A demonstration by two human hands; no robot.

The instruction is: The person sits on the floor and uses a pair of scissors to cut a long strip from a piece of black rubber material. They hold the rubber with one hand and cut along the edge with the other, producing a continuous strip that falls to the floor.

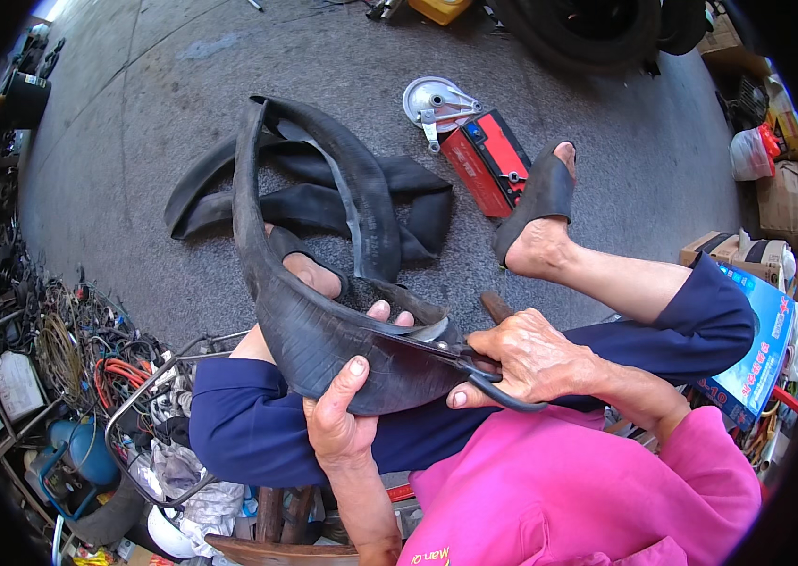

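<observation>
My left hand grips a wide black rubber inner tube over my lap, thumb on top and fingertips showing past its far edge. My right hand holds black-handled scissors, whose blades lie at the tube's right part, beside a slit edge. From my left hand the tube runs up and loops over on the floor, where a cut edge shows. More flattened black tube lies folded beneath that loop. How far the blades are apart is hard to tell.
A red battery and a metal brake hub plate sit on the floor near my raised foot. Tangled cables and a metal frame are at left. A blue box stands at right; tyres lie at the top.
</observation>
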